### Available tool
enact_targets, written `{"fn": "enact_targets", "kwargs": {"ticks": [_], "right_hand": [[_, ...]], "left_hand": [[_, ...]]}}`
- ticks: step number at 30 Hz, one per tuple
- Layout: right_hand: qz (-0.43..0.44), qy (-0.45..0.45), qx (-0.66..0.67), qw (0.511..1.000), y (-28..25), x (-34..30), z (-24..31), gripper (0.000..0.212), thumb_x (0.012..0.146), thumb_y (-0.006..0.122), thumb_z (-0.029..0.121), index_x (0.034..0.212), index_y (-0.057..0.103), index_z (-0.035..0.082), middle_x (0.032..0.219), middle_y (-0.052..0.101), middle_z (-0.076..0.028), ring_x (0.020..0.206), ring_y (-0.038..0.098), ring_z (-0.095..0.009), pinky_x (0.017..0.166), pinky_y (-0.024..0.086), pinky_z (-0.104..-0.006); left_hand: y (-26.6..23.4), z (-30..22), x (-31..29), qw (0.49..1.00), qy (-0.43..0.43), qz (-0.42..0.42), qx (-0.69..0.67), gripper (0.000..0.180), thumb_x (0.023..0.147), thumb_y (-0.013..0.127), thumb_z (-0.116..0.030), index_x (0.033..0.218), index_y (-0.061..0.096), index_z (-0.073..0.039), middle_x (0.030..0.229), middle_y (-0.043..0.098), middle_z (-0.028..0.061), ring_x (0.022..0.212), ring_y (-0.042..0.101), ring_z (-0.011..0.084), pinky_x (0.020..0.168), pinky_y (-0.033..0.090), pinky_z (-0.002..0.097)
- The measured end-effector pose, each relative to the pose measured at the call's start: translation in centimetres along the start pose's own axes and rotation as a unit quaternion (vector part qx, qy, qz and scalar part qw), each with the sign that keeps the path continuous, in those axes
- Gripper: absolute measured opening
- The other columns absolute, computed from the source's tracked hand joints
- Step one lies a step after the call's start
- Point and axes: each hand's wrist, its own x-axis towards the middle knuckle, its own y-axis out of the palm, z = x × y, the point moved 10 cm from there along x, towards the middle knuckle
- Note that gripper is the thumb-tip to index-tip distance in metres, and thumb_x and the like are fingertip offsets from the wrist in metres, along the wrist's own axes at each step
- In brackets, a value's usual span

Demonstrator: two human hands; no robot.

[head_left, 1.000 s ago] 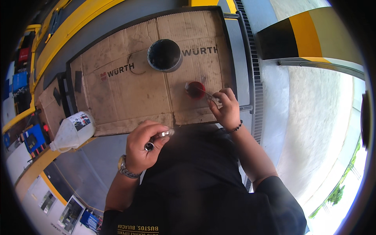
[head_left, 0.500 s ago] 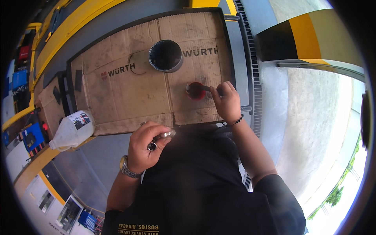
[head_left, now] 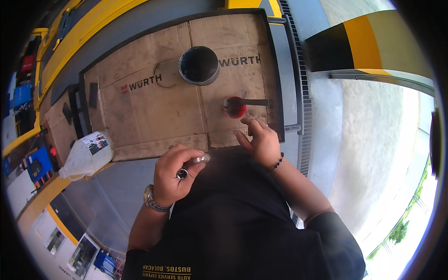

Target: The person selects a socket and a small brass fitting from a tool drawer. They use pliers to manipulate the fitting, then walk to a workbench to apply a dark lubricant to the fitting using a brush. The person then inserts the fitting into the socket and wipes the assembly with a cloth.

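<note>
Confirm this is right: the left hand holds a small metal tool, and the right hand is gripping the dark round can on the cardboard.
Not quite. The right hand is not on the dark round can; it is open near the red-headed tool, well short of the can. The head view shows this. The left hand does hold a small metal tool, and the can does stand on the cardboard.

the left hand [head_left: 173,168] is closed around a small metal tool [head_left: 183,173], so only its round socket end and a shiny tip show; its kind cannot be told. the person's dark shirt [head_left: 233,214] hides the near edge of the cardboard sheet [head_left: 154,112]. the red-headed tool [head_left: 234,107] is too small to identify. the shelf items [head_left: 23,93] at the left rim are blurred.
</note>
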Motion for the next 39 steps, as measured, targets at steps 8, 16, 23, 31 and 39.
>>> {"fn": "enact_targets", "kwargs": {"ticks": [8,16,23,31,39], "right_hand": [[-0.047,-0.028,-0.123,0.991,1.5,3.2,0.8,0.045,0.081,0.075,0.032,0.122,0.065,0.017,0.114,0.055,-0.016,0.093,0.064,-0.037,0.081,0.055,-0.0452],[-0.044,-0.093,-0.180,0.978,2.3,4.4,1.4,0.036,0.080,0.073,0.033,0.113,0.070,0.019,0.116,0.056,-0.016,0.093,0.064,-0.036,0.082,0.054,-0.0464],[-0.028,-0.095,-0.146,0.984,2.7,4.8,1.2,0.033,0.080,0.074,0.030,0.110,0.073,0.017,0.121,0.053,-0.019,0.098,0.063,-0.036,0.085,0.053,-0.0459],[-0.002,-0.072,-0.120,0.990,2.7,4.9,0.8,0.033,0.081,0.077,0.024,0.112,0.072,0.014,0.123,0.050,-0.021,0.103,0.060,-0.039,0.088,0.052,-0.0453],[-0.027,-0.077,-0.101,0.992,3.0,4.7,0.5,0.031,0.079,0.076,0.022,0.109,0.071,0.012,0.125,0.047,-0.021,0.103,0.061,-0.039,0.089,0.053,-0.0467]], "left_hand": [[-0.3,-0.2,0.5,1.000,0.027,-0.009,-0.001,0.020,0.089,0.074,-0.014,0.102,0.064,-0.001,0.085,0.066,0.0067,0.070,0.060,0.0147,0.064,0.048,0.0261],[-1.0,-0.8,-0.3,1.000,0.026,-0.005,0.010,0.020,0.089,0.074,-0.013,0.102,0.064,-0.001,0.085,0.066,0.0070,0.071,0.061,0.0142,0.063,0.049,0.0262],[-2.3,-2.9,-0.7,0.999,0.033,-0.023,0.009,0.019,0.088,0.074,-0.009,0.103,0.064,-0.001,0.085,0.066,0.0074,0.071,0.062,0.0135,0.063,0.051,0.0242],[-3.2,-5.9,-0.6,0.995,0.065,-0.052,0.052,0.021,0.082,0.073,-0.006,0.101,0.064,-0.002,0.082,0.065,0.0119,0.065,0.063,0.0277,0.056,0.049,0.0358],[-3.7,-7.9,-0.8,0.966,0.107,-0.085,0.217,0.022,0.080,0.073,-0.005,0.100,0.065,-0.002,0.078,0.062,0.0086,0.060,0.062,0.0237,0.051,0.046,0.0336]]}}
